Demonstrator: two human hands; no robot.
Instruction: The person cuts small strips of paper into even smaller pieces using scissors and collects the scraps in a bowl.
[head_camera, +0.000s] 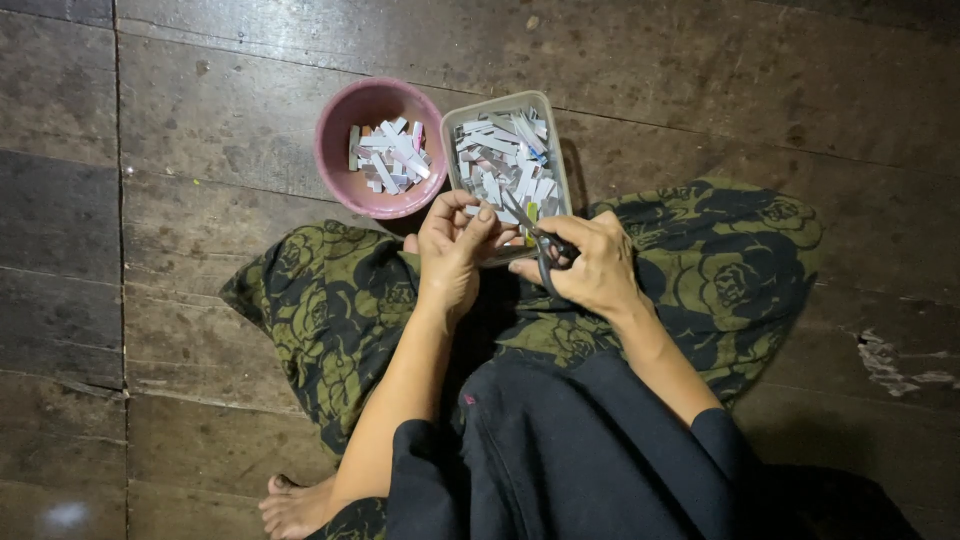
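So we're sitting cross-legged on a dark wooden plank floor (700, 90), looking straight down at our lap. Our right hand (590, 265) is wrapped around a small pair of dark-handled scissors (540, 245), fingers through the loops, blades pointing up toward the tray and a little apart at the tips. Our left hand (455, 250) sits just beside it, fingers curled and pressed together around something small right at the blades; it's too hidden to say for sure what, so we can't tell beyond that it's a pinch.

Directly in front of the hands there's a grey rectangular tray (505, 100) heaped with white and pale-coloured paper strips (500, 160), and its near edge is tucked behind our fingers. Touching the tray's left side is a round pink bowl (335, 130) with a smaller pile of cut paper pieces (390, 155) in it.

Under the hands we've got a green-and-black floral cloth (730, 260) spread over our legs, dark sleeves pushed up the forearms, and a bare foot (295, 505) poking out at the bottom left.
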